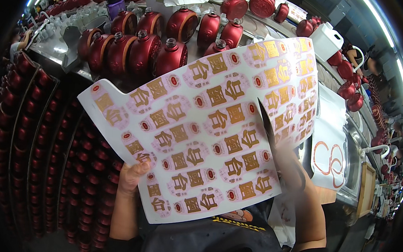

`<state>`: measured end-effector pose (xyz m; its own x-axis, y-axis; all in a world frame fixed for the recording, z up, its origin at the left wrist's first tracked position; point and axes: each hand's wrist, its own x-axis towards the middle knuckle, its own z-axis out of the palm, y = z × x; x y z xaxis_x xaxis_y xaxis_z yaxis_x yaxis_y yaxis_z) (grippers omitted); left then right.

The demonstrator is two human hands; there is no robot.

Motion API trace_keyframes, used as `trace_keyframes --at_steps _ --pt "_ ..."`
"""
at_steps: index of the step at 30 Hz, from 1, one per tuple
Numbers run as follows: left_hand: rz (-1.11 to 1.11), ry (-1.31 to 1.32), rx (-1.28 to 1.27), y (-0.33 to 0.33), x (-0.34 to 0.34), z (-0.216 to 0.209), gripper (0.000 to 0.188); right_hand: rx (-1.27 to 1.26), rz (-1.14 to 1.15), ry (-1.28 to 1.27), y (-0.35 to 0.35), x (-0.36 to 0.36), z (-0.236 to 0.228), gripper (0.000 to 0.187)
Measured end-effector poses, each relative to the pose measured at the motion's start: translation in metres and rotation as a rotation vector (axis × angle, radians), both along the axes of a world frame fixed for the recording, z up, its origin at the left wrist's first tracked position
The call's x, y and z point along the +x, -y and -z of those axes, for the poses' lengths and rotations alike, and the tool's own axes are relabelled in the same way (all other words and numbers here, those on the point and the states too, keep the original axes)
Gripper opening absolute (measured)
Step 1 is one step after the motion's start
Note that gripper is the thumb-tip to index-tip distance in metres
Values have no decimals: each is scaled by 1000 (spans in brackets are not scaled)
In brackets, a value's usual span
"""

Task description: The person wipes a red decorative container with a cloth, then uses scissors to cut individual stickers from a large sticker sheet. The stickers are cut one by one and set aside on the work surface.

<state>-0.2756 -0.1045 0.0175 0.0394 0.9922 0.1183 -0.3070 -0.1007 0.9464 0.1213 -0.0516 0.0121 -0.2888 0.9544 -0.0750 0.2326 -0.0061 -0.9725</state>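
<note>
A large white sheet (pixel 173 138) printed with rows of gold and pink labels with small red ovals spans the space before me. Its left edge is pinched in my left hand (pixel 134 175), the thumb lying on the printed side and the fingers hidden behind. My right hand (pixel 289 161), smeared by motion, grips a pair of dark scissors (pixel 266 123). The blades point up and lie at the sheet, between a flatter left part and a right part that curls upward. Whether they are cutting at this instant, I cannot tell.
Dark red round bottles (pixel 141 53) crowd the metal table beyond the sheet. Racks of similar bottles (pixel 21 129) fill the left side. At the right are a white jug (pixel 329 41), a sink (pixel 354 158) and a white sheet with red curved marks (pixel 326 154).
</note>
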Motion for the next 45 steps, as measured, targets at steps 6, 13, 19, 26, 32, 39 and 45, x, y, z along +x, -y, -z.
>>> trace_keyframes --at_steps 6,13,19,26,32,39,45 --pt "-43 -53 62 -3 5 -2 36 323 -27 129 4 -1 -3 80" --pt "-18 -52 29 -4 11 -7 52 251 -58 -52 3 -1 -24 57" --pt "-6 -25 37 -3 6 0 57 262 -83 43 -14 1 -16 66" --pt "3 -24 20 -6 3 1 55 206 5 -132 -21 -12 -2 73" --pt "-1 -29 22 -7 5 -2 62 247 -86 -46 -27 -5 -7 59" --pt "1 -56 -32 -6 -8 7 51 100 -127 -185 -43 -6 -9 69" --pt "54 -18 10 -6 -4 8 56 160 -102 -189 -43 -14 0 75"
